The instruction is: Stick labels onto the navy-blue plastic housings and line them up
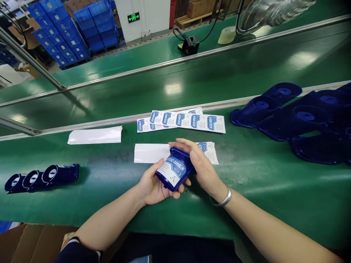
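Observation:
A dark blue plastic housing (162, 178) with a flange is held tilted over the bench. Its curved side carries a white and blue label (174, 170) marked "5000L/H". My left hand (155, 188) is closed around the housing from below and left, the thumb at the label's edge. Against the flanged right end rests my right hand (204, 170), its fingers curved over the top. Under the hands lies a partly hidden label strip (150, 153), mostly blank with printed labels at its right end. Behind it are printed label sheets (189, 120), overlapping.
Blank white backing paper (94, 135) lies to the left. Three blue housings (56, 173) stand in a row at front left; several more housings (304, 117) are grouped at right. A metal rail (123, 117) runs behind the green bench (109, 204). A tape roll (227, 35) sits farther back.

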`<state>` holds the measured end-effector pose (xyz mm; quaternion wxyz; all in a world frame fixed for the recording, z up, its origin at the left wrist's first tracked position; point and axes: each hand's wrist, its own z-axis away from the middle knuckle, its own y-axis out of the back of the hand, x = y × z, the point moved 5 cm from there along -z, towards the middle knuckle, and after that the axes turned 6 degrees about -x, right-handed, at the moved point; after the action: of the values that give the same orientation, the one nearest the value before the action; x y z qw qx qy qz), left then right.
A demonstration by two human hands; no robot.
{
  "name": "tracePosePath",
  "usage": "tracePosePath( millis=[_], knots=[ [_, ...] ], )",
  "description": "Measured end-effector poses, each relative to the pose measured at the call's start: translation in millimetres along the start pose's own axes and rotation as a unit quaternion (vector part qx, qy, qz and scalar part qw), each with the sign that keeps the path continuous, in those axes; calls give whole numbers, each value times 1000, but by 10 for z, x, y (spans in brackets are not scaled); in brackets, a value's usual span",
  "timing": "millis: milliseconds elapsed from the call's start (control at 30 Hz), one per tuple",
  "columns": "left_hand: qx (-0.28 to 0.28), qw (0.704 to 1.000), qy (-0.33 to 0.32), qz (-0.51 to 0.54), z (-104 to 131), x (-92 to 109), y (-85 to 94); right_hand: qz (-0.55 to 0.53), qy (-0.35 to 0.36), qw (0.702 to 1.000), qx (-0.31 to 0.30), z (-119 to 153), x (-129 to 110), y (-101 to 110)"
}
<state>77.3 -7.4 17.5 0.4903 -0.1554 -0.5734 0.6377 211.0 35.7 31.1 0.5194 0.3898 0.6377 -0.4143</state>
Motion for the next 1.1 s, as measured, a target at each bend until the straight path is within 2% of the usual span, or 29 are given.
tracePosePath(
  millis=[100, 200, 300, 400, 567, 700, 800, 900, 967, 1033, 1100],
  knots=[
    [-4, 1000, 21, 20, -13, -44, 4, -30, -62, 997, -32, 37, 56, -65],
    [29, 1000, -7, 1, -22, -30, 41, -12, -75, 997, 10, 71, 74, -69],
    [78, 994, -48, -58, -22, 9, 84, 28, -66, 996, 47, 93, 72, -68],
    [106, 982, -76, -135, -6, 51, 75, 37, -72, 995, 51, 109, 86, -79],
    [159, 948, -127, -246, 70, 127, 36, 73, -77, 992, 67, 126, 71, -59],
    [203, 909, -145, -334, 126, 140, 41, 75, -81, 991, 79, 122, 56, -41],
    [224, 864, -163, -420, 152, 147, 28, 75, -85, 990, 88, 111, 68, -17],
    [224, 806, -205, -508, 183, 185, -29, 57, -91, 990, 87, 100, 82, 6],
    [206, 786, -218, -540, 197, 211, -69, 58, -82, 992, 78, 94, 67, 15],
    [177, 800, -205, -535, 195, 223, -87, 79, -59, 993, 70, 94, 33, 22],
    [147, 849, -179, -475, 177, 230, -82, 110, -24, 991, 66, 104, 0, 29]
  ],
)
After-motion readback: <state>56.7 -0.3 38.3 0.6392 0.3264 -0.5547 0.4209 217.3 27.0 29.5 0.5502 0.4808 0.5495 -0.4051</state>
